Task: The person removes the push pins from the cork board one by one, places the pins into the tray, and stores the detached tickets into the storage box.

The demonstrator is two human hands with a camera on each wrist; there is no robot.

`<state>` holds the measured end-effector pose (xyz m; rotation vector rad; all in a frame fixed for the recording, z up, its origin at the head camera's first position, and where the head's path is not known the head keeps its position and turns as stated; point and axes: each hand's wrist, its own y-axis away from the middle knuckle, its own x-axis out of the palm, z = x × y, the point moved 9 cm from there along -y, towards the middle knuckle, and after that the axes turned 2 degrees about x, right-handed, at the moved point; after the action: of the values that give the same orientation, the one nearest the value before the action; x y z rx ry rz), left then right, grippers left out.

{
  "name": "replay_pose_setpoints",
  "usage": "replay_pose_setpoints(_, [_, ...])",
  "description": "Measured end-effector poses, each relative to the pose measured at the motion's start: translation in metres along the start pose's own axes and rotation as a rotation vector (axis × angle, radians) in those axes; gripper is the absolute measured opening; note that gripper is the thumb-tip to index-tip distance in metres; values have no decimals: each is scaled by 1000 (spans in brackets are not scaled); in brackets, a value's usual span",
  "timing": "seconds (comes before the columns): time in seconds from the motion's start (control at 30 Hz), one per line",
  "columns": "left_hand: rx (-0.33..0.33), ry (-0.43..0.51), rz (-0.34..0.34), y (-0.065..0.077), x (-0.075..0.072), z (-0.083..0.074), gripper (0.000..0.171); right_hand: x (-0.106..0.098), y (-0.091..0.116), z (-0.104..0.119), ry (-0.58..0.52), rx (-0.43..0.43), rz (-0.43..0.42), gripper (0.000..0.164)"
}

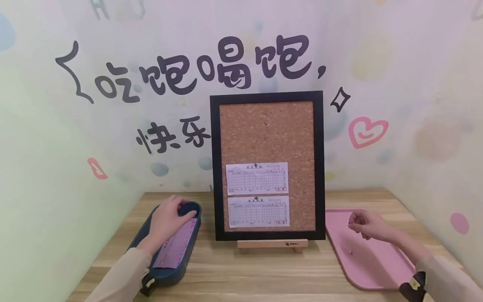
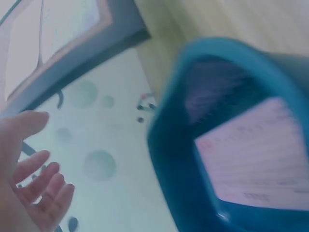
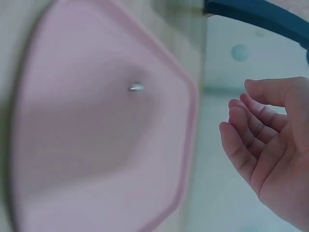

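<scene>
My left hand (image 1: 167, 222) hovers over a deep blue oval container (image 1: 177, 274) at the left. Its fingers are relaxed and hold nothing. A printed paper slip (image 1: 177, 248) lies inside, tinted pinkish, and my hand hides its far end in the head view. Over at the right, my right hand (image 1: 371, 226) hangs above a pink tray (image 1: 341, 216), fingers loosely bent with nothing between them. One small shiny metal piece, like a pushpin (image 3: 136, 87), rests on the tray. Two printed slips hang on the cork board (image 1: 268, 134), an upper one (image 1: 258, 179) and a lower one (image 1: 258, 214).
The black-framed board stands on a small wooden easel (image 1: 272, 244) between container and tray. Behind the wooden table (image 1: 211, 277) rises a wall (image 1: 181, 33) with large dark lettering and coloured shapes.
</scene>
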<state>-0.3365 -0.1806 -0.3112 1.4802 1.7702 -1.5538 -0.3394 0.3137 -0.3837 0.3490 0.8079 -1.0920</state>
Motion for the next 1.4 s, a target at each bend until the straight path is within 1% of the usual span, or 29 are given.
replay_pose_setpoints(0.13, [66, 14, -20, -19, 3, -24, 45, -12, -11, 21, 24, -4, -22, 8])
replay_pose_setpoints(0.23, [116, 20, -53, -32, 2, -39, 49, -22, -24, 43, 65, -38, -62, 7])
replay_pose_setpoints(0.3, [136, 26, -76, -40, 0, -48, 53, -27, -33, 58, 84, -53, -83, 7])
replay_pose_setpoints(0.37, [140, 40, -95, -47, -1, -54, 57, -30, -42, 71, 92, -58, -89, 6])
replay_pose_setpoints(0.47, [116, 54, -105, -57, -1, -59, 66, -32, -55, 90, 88, -63, -89, 6])
replay_pose_setpoints(0.53, [87, 62, -104, -63, -1, -61, 72, -32, -63, 102, 95, -67, -86, 6])
replay_pose_setpoints(0.7, [-12, 68, -82, -75, 4, -62, 82, -31, -82, 132, 169, -66, -109, 6])
replay_pose_setpoints(0.8, [-48, 64, -67, -79, 9, -62, 85, -27, -93, 146, 212, -75, -120, 6])
replay_pose_setpoints(0.9, [-53, 70, -63, -82, 13, -62, 85, -20, -103, 159, 219, -97, -119, 6])
replay_pose_setpoints(1.0, [-54, 79, -67, -84, 16, -63, 85, -13, -112, 168, 197, -116, -113, 6])
replay_pose_setpoints(1.1, [-53, 90, -79, -86, 18, -64, 87, -8, -121, 175, 181, -130, -121, 7])
replay_pose_setpoints(1.23, [-47, 95, -101, -88, 20, -66, 90, -2, -131, 183, 191, -145, -143, 6])
replay_pose_setpoints(1.4, [-63, 103, -130, -90, 21, -66, 91, 5, -146, 193, 190, -154, -152, 5])
